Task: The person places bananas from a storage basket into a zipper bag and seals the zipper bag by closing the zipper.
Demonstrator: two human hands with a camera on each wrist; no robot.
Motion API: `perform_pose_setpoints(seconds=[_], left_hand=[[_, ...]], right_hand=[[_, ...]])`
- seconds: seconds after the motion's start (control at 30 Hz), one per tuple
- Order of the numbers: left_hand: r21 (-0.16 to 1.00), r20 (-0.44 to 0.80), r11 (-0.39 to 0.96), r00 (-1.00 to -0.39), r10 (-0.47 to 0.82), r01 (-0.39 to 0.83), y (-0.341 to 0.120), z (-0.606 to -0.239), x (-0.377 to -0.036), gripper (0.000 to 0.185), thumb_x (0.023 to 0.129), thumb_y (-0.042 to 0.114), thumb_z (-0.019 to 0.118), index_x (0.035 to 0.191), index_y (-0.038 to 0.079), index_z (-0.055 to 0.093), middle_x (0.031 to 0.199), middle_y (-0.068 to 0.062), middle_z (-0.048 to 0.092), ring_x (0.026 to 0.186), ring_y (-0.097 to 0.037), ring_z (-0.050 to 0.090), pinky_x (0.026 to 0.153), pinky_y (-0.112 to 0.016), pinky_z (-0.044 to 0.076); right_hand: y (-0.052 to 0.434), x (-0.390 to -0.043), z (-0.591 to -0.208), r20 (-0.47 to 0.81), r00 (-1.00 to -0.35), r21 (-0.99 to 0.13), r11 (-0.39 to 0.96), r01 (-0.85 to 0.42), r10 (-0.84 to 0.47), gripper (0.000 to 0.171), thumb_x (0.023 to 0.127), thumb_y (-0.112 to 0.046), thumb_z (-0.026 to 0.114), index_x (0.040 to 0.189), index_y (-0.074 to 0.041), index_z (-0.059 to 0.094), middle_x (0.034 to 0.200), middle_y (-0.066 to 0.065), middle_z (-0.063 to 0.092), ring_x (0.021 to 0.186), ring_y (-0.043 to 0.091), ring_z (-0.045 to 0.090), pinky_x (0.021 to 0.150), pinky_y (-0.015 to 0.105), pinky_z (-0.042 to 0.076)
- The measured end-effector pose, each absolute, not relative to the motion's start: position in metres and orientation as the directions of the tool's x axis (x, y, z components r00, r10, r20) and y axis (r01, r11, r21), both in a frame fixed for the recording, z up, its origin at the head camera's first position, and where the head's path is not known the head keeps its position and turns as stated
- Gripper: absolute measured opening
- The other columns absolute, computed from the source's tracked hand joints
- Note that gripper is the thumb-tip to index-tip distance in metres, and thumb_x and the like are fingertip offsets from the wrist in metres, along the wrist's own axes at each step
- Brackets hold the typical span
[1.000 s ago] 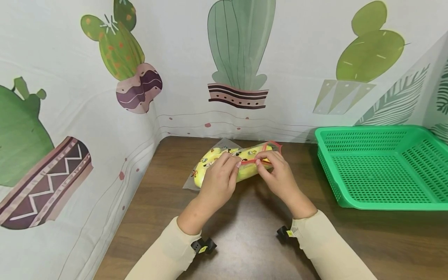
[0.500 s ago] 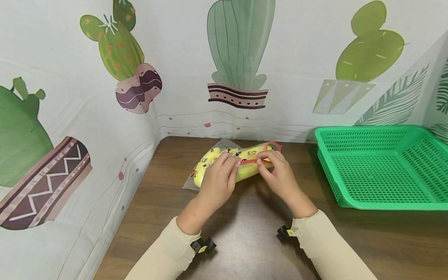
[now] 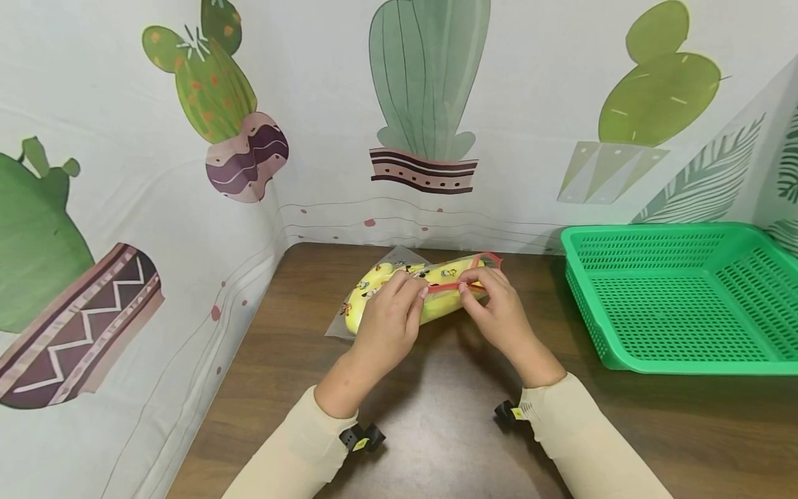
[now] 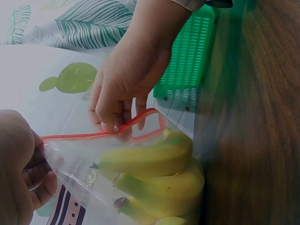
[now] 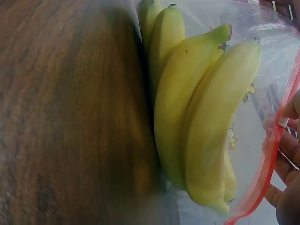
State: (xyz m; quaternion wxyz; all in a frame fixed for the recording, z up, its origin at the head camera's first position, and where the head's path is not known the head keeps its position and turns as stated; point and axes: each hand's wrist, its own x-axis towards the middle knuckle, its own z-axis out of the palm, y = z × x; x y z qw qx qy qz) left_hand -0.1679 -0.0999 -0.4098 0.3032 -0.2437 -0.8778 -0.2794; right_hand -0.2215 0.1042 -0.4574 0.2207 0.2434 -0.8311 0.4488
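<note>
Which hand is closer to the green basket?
The right hand. It pinches the red strip of the bag on the side toward the green basket; the left hand holds the bag farther from it.

No readable text, label, brand or number shows anywhere; the clear plastic zip bag with the red seal strip (image 3: pixel 430 277) bears only small cartoon figures.

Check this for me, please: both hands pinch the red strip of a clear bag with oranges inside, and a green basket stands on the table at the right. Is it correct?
One thing is wrong: the bag holds bananas, not oranges, as the right wrist view shows plainly. The rest stands: the left hand and the right hand pinch the red strip, and the green basket stands on the table at the right.
</note>
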Motion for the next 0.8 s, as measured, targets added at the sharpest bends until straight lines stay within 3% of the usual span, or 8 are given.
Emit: perform_pose_setpoints(seconds=[0.8], left_hand=[[0.351, 0.664, 0.724, -0.703, 0.256, 0.594, -0.1003, -0.4079, -0.1664, 0.013, 0.101, 0.011, 0.057, 0.102, 0.005, 0.069, 0.096, -0.005, 0.062, 0.083, -0.020, 0.064, 0.072, -0.034, 0.055]], right_hand=[[0.1069, -0.2239, -0.4590, 0.567, -0.798, -0.643, 0.495, -0.585, -0.205, 0.010, 0.092, -0.007, 0.067, 0.103, -0.009, 0.068, 0.101, 0.005, 0.069, 0.106, 0.022, 0.058, 0.095, 0.037, 0.045]])
